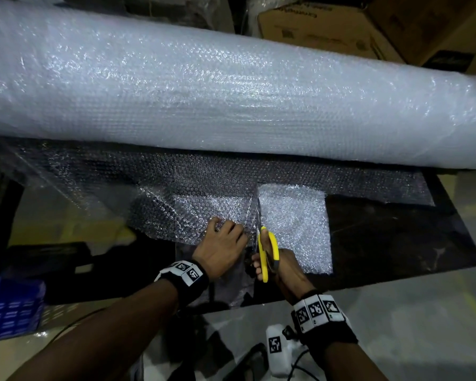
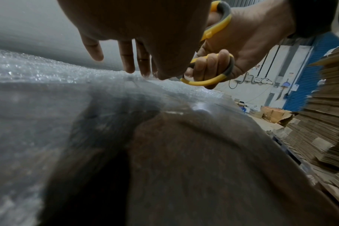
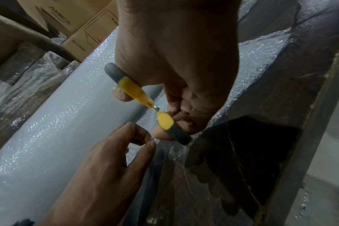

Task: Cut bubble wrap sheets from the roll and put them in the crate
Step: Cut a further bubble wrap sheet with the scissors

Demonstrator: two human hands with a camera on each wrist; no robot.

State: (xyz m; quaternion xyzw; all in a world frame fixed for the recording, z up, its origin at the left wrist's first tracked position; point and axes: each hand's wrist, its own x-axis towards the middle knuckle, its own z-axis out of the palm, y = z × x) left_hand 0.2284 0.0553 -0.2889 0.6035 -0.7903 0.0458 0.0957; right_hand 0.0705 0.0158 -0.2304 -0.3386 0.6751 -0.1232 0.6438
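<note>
Dark tabletop [image 1: 396,237] carries the roll [image 1: 231,100], its loose wrap [image 1: 204,213] pinned by the left hand [image 1: 221,250] with fingers flat while the right hand [image 1: 282,266] grips scissors [image 1: 264,248] mid-cut; next, close blades and advance toward the roll.

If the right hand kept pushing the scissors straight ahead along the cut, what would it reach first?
More of the flat bubble wrap sheet first; beyond it, probably the big roll. The right hand points the scissors toward it.

A right hand [image 1: 282,266] works yellow scissors [image 1: 265,251] through bubble wrap [image 1: 204,213] pinned by the left hand [image 1: 220,247], below the roll [image 1: 204,86].
</note>
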